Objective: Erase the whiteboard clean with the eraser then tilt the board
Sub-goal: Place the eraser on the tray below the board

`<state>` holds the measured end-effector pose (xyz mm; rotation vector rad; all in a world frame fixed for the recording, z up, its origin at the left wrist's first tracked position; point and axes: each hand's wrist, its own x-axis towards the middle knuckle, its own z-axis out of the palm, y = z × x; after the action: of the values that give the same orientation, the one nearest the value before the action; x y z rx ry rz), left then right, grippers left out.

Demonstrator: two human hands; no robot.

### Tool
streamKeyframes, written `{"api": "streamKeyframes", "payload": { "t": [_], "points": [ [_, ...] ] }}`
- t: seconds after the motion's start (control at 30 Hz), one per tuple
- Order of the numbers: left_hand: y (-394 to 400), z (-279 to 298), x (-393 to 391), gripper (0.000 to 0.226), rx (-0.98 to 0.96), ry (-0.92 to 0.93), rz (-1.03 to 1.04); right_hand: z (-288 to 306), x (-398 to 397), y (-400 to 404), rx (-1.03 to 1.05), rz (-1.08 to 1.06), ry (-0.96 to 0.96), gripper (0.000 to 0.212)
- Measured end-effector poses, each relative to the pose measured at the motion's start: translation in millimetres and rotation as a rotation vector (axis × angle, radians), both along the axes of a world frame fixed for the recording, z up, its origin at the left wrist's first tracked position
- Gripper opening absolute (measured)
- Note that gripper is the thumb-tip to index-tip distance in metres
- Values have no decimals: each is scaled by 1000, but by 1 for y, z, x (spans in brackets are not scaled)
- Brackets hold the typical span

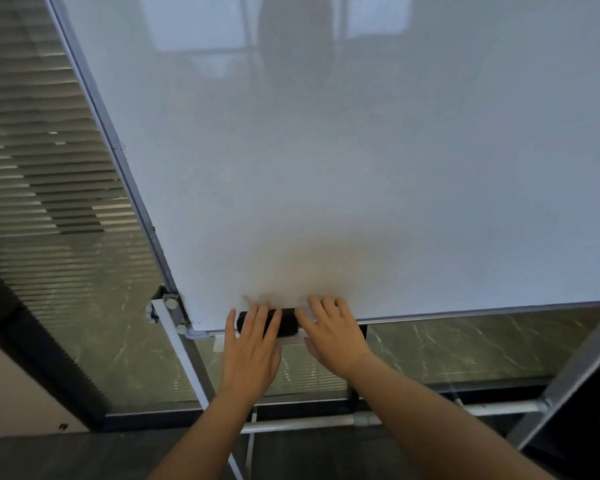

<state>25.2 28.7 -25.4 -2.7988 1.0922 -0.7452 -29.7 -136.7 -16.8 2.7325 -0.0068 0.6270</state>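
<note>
- Left hand (252,355): fingers straight, laid flat over the eraser (284,322), likely to steady it.
- Right hand (333,336): fingers extended, tips on the board (326,168), gripping nothing.
- Eraser: under the left fingers, at the board's lower edge.
- Board: no marks visible beyond the fingertips; erasing appears done, tilting remains.

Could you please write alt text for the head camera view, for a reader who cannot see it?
Two bare hands lie with straight fingers at the lower edge of a whiteboard: the left hand over a black eraser, the right hand beside it. No writing shows on the glossy board. Its metal stand and window blinds appear to the left.
</note>
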Motion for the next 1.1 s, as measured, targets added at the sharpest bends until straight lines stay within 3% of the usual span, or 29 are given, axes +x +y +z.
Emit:
{"api": "streamKeyframes", "payload": {
  "t": [0.37,0.5,0.63,0.87,1.1],
  "points": [
    [-89,-6,-126,62,62,7,32,-3,-133,-91,94,-86,226,52],
    [-117,-10,-185,58,94,104,103,-4,-194,-114,79,-71,218,54],
    [-130,-19,-220,58,86,301,143,-2,-235,-118,206,-106,224,53],
    [-142,44,-237,61,35,192,109,40,-249,-109,297,-114,31,65],
    [-123,76,-248,61,44,107,79,60,-249,-95,330,-147,16,64]
  ]
}}
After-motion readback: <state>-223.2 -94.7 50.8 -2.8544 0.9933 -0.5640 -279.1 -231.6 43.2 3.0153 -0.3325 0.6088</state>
